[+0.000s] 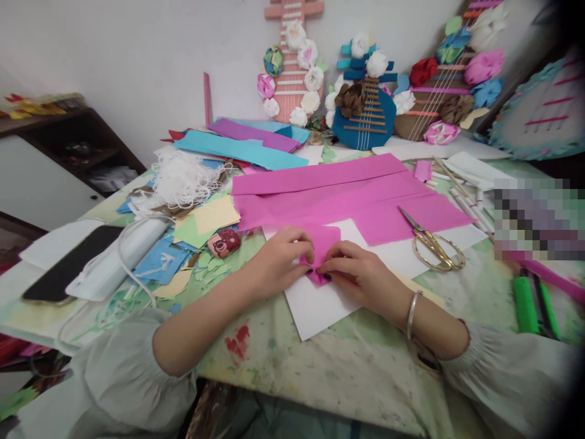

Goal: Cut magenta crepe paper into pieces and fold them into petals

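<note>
A small piece of pink crepe paper [326,239] is pinched between my two hands over white paper [315,314]. My left hand [289,255] grips its near left edge, thumb and fingers together. From the other side my right hand [350,268] pinches the same piece, the fingertips of both hands almost meeting. The paper looks gathered where the fingers press it. Just beyond lies a large folded sheet of pink crepe paper [320,204]. Gold-handled scissors [432,244] rest open to the right, partly on the white paper.
Left of my arms are paper scraps [214,213], white string [185,180], a phone [70,262] and a white power bank or box with a cable [116,259]. Flower-decorated paper instruments [365,116] lean on the wall. A green-handled tool [525,305] lies right.
</note>
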Demonstrator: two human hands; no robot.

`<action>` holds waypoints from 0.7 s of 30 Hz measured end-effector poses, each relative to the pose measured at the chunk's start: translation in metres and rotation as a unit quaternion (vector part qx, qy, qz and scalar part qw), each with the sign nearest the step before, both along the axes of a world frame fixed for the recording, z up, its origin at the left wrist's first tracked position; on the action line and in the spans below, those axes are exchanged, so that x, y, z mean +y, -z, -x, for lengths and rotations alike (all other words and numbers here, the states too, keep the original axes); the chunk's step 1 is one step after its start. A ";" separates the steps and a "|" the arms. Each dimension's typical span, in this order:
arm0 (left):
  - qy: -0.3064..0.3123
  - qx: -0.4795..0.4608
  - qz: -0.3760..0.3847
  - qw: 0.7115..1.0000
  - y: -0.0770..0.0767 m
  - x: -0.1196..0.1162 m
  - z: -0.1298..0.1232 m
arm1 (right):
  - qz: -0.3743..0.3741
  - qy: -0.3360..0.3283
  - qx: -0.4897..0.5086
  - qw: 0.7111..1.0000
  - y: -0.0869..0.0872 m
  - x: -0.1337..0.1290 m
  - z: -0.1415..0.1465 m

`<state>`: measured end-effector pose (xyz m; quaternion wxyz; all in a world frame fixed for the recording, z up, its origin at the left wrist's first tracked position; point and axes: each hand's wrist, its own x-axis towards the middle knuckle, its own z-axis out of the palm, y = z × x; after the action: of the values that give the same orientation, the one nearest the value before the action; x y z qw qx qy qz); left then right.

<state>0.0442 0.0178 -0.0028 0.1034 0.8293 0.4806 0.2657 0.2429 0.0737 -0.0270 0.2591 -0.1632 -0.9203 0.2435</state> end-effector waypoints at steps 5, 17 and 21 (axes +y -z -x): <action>0.054 0.111 -0.052 0.991 0.002 -0.021 -0.002 | -0.005 -0.001 0.009 1.000 0.001 0.001 0.000; -0.007 0.249 -0.018 0.968 0.011 -0.058 -0.003 | 0.030 0.004 0.009 1.000 0.002 0.001 -0.001; -0.005 0.237 0.001 0.971 0.010 -0.061 -0.001 | 0.039 0.007 0.010 0.999 0.002 0.001 0.000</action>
<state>0.0449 -0.0431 -0.0131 -0.0140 0.8662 0.4957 0.0613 0.2432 0.0745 -0.0292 0.2633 -0.1768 -0.9063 0.2795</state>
